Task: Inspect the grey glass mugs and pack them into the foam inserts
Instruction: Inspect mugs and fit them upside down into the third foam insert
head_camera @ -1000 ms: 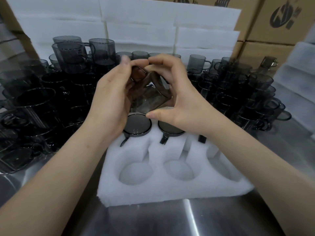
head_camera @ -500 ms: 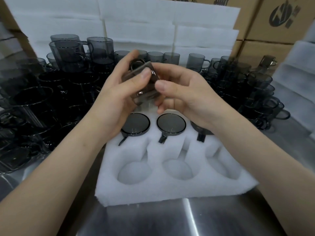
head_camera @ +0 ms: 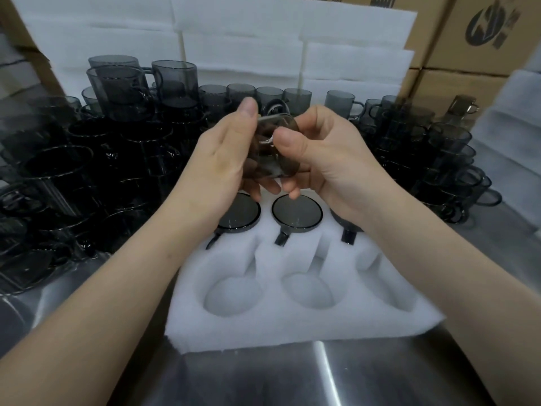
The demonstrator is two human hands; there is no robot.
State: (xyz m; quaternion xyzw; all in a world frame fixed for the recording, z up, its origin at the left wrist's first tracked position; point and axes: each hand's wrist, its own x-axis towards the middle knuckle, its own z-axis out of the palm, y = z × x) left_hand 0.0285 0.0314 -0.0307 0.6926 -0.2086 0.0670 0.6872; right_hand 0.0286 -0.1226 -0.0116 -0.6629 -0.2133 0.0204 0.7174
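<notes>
I grip the grey mug (head_camera: 272, 148) with both hands, left hand (head_camera: 222, 159) curled round one side and right hand (head_camera: 330, 162) pinching the other. It is held above the foam insert's (head_camera: 292, 326) far row, presumably to check the glass. The mug's long axis is roughly upright but tilted, with the handle pointing away from me.

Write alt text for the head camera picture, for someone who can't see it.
A left hand and a right hand hold a grey glass mug above a white foam insert. The insert's far row holds three packed mugs; its three near pockets are empty. Loose mugs crowd the table behind and to both sides.
</notes>
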